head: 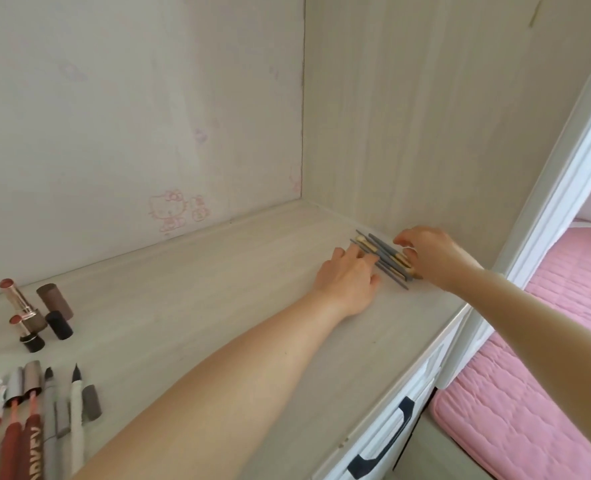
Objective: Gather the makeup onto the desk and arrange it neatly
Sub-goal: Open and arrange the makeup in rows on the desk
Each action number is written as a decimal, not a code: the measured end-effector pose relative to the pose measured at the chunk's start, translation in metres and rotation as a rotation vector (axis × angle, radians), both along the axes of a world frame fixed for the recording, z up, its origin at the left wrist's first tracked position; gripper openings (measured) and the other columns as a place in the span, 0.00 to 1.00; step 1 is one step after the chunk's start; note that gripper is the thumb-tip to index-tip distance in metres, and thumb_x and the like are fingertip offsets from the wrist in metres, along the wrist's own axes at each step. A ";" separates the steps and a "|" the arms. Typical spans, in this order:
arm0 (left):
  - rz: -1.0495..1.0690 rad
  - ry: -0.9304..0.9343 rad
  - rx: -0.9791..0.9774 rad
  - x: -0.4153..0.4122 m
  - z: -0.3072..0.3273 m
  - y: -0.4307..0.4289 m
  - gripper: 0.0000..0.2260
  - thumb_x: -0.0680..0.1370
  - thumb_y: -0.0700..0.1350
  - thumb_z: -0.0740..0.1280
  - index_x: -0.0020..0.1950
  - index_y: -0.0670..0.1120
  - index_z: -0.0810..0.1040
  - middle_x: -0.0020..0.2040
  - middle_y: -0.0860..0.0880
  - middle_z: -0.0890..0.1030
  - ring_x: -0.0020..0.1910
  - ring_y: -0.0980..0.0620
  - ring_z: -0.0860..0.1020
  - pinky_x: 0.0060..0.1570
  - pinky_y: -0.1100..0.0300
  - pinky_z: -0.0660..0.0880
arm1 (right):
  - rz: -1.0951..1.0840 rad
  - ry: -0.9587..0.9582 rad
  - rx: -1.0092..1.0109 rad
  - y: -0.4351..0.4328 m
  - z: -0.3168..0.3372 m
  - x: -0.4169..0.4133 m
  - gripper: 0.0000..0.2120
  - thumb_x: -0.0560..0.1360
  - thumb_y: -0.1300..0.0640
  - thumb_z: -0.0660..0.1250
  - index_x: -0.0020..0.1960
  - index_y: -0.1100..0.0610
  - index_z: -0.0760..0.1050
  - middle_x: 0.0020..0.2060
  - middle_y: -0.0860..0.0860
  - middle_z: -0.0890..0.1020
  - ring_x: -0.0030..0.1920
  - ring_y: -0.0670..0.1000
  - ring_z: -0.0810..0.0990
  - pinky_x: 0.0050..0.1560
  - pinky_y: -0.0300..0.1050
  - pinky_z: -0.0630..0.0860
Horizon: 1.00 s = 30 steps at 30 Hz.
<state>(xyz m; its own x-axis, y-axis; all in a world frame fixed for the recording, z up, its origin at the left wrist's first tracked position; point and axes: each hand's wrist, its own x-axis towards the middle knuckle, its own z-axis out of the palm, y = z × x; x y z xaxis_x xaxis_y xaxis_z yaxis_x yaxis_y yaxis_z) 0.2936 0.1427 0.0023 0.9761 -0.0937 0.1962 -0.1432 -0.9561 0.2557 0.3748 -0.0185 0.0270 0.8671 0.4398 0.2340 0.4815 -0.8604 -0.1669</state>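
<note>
Makeup brushes, slim with grey-blue handles and gold ferrules (382, 259), lie in a loose row on the pale wood-grain desk (190, 289), far to the right, just beside the side panel. My left hand (349, 278) lies flat, fingers nearly straight, pressing against one side of the row. My right hand (429, 254) arches over the other end with fingers curled; whether it pinches a brush or only nudges, I cannot tell. I judge them light, stiff and prone to roll, with soft bristles, so I would squeeze the row together and lift by the handles. Open metallic-tubed lipsticks (24, 306) and grey and white liner pens (62, 410) sit well apart on the left.
</note>
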 end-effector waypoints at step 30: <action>0.296 -0.184 -0.292 0.007 0.020 0.038 0.10 0.75 0.35 0.61 0.53 0.42 0.77 0.51 0.43 0.78 0.50 0.44 0.76 0.46 0.54 0.74 | -0.248 0.549 0.248 0.034 0.018 0.001 0.11 0.73 0.65 0.61 0.53 0.69 0.75 0.35 0.59 0.79 0.35 0.57 0.76 0.42 0.48 0.76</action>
<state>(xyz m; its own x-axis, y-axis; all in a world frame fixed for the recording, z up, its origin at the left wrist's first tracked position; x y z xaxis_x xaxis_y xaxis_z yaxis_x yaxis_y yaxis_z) 0.3003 0.1804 0.0224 0.8992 0.2688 0.3454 0.0570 -0.8544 0.5165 0.3756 0.0159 0.0454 0.9583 0.2013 -0.2029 0.0620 -0.8394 -0.5399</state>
